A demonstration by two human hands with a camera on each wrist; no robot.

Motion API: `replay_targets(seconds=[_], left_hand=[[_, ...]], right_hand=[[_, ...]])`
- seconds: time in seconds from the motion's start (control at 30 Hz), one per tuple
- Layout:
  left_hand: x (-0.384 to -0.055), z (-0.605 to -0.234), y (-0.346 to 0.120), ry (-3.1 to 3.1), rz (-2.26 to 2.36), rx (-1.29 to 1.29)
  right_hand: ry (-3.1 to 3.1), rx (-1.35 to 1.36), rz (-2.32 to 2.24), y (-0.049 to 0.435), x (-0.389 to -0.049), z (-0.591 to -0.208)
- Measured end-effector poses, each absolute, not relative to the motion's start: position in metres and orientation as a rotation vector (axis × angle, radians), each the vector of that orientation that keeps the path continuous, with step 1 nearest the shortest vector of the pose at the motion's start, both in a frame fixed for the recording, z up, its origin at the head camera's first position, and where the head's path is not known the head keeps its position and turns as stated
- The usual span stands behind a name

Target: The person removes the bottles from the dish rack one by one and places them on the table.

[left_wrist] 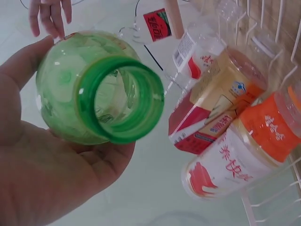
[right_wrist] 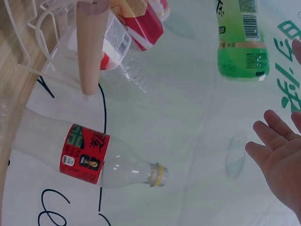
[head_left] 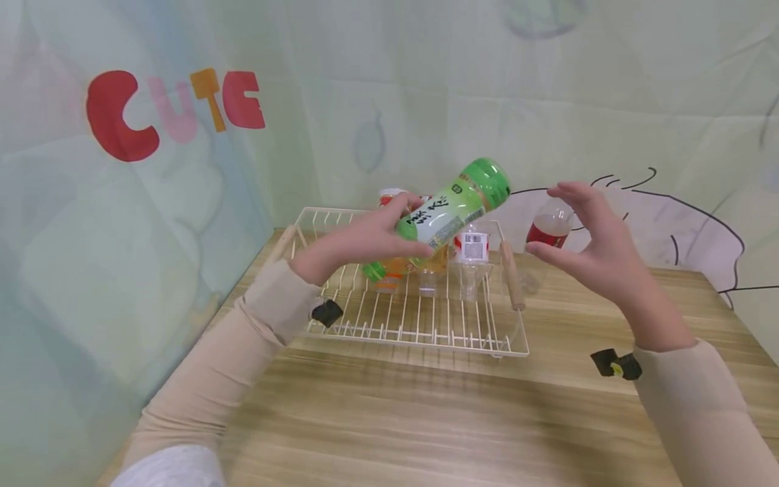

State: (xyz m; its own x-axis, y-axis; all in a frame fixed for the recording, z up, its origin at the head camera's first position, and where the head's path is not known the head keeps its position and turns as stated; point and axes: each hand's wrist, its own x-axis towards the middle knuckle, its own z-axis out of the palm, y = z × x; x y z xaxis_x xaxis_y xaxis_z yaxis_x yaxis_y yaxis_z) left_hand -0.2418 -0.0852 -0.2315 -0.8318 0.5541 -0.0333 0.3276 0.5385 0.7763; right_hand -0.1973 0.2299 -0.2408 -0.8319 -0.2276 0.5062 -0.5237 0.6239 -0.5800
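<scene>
A green-labelled plastic bottle is in my left hand, above the wire rack. It lies slantwise, its base up to the right and its green mouth down to the left, uncapped. My left thumb and fingers curl round its side. My right hand is held up to the right with nothing in it, fingers and thumb spread apart. Behind it, a clear bottle with a red label stands on the table, apart from the fingers in the right wrist view.
The white wire rack with wooden handles stands on the wooden table. In it are a white-and-orange bottle, a tan-and-red bottle and a clear bottle with a white label. Printed curtains hang behind and left.
</scene>
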Motion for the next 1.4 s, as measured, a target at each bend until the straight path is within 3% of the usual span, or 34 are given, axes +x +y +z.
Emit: replay_targets(seconds=[0.9, 1.4], left_hand=[[-0.208, -0.238, -0.052, 2.474, 0.902, 0.952], [-0.206, -0.245, -0.049, 2.464, 0.871, 1.03]], right_hand=[[-2.564, 1.02, 0.817, 0.197, -0.18, -0.245], [-2.798, 0.994, 0.711, 0.191, -0.174, -0.257]])
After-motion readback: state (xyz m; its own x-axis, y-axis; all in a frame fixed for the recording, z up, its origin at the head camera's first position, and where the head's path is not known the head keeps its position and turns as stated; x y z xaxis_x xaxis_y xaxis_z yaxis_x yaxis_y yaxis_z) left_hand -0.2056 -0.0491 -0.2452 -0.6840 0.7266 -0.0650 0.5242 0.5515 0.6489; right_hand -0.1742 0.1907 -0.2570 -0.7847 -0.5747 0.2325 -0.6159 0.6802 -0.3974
